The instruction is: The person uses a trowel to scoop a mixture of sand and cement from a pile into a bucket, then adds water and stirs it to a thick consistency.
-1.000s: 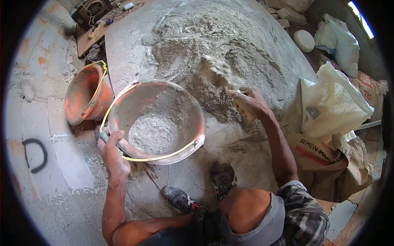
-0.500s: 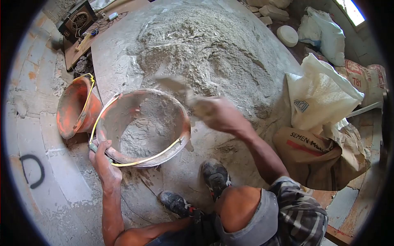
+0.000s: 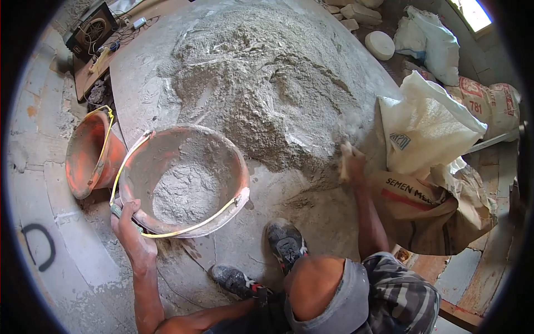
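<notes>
An orange bucket point(image 3: 236, 167) with a yellow handle holds grey powdery mix point(image 3: 186, 192). My left hand point(image 3: 132, 229) grips the bucket's rim at its lower left, thumb over the edge. At the right edge of a large grey heap point(image 3: 250, 94), my right hand point(image 3: 354, 167) is closed around the pale handle of a trowel. The trowel's blade is blurred against the heap and hard to make out.
A second orange bucket point(image 3: 114, 161) lies tilted at the left. On the right are a white sack point(image 3: 428, 128), a brown paper sack point(image 3: 411, 217) and a round white lid point(image 3: 380, 45). A speaker point(image 3: 92, 30) with cables is at the upper left.
My right hand has moved with the trowel from beside the bucket to the right side of the heap. The bucket, with my left hand on it, appears slightly lower and further left.
</notes>
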Available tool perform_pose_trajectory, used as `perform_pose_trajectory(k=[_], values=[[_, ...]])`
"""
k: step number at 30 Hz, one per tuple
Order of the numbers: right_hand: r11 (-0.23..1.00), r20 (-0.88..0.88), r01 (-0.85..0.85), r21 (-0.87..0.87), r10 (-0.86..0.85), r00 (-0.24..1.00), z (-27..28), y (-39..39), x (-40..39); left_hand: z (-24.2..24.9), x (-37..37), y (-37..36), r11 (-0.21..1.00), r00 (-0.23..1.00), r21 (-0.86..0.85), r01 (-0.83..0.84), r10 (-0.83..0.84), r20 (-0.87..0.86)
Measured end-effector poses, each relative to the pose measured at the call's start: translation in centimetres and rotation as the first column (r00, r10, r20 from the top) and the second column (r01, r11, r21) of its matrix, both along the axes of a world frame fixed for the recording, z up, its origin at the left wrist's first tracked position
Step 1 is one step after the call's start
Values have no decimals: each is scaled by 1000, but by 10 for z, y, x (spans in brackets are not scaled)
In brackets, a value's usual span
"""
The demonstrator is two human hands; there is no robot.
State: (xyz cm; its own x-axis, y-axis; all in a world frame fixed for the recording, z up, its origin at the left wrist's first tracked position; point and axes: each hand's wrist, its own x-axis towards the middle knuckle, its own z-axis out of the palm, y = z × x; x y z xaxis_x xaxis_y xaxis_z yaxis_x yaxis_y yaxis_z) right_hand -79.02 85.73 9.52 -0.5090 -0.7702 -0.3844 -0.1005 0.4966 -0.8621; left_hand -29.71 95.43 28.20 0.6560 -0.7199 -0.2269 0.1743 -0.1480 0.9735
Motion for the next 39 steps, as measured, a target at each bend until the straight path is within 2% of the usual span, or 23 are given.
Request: perform_pose_trajectory(k=[4,6,9,13,16,18,20,23,24,26,28,30,31,32,34,36,38,39], values=[[990,55,-131,-47,133,990,-19,-54,37,1,-2,-1,1000,1000,0,-15,15,22],[948,188,-302,-97,315,930,-26,-78,52,-4,4,2,1000,1000,11,-6,6,21],[927,251,-354,-122,374,893,-20,-99,79,-5,8,4,1000,1000,19,22,-22,7],[929,265,-356,-101,370,890,3,-100,93,-3,5,4,999,1000,32,22,-22,3],[908,333,-397,-137,420,844,19,-93,91,-4,1,2,1000,1000,24,-10,10,8],[862,336,-498,-94,499,799,52,-84,98,-2,-4,0,999,999,0,-39,39,-7],[851,306,-523,-48,511,803,87,-72,115,-1,-2,0,1000,1000,7,-13,13,-5],[642,150,-766,33,754,639,125,-57,139,1,-8,-3,999,999,19,-36,36,18],[645,146,-763,31,752,642,131,-55,149,-1,-5,-3,999,999,16,-32,32,17],[383,74,-924,14,921,383,135,-50,171,-4,0,1,1000,1000,20,14,-14,-1],[160,31,-987,-28,987,159,136,-45,197,0,-6,-1,1000,1000,9,3,-3,-1],[-179,-302,-960,-216,947,-109,123,-43,222,0,-7,-2,1000,1000,0,-1,1,0],[-209,-365,-977,-36,913,-181,127,-37,229,-2,-4,0,1000,1000,5,-2,2,7],[-205,-382,-975,83,897,-221,154,-30,233,-5,0,2,1000,1000,9,-3,3,11],[-67,-506,-994,83,857,-100,157,-24,216,-7,5,5,1000,1000,2,11,-11,14],[224,-393,-970,-97,886,244,147,-23,182,-7,10,10,1000,1000,3,5,-5,-29],[608,-313,-788,-96,733,604,119,-10,130,-7,10,12,1000,1000,6,-6,6,-26],[730,-373,-680,-62,615,695,109,-1,106,-1,4,11,1000,1000,14,-21,21,-9]])
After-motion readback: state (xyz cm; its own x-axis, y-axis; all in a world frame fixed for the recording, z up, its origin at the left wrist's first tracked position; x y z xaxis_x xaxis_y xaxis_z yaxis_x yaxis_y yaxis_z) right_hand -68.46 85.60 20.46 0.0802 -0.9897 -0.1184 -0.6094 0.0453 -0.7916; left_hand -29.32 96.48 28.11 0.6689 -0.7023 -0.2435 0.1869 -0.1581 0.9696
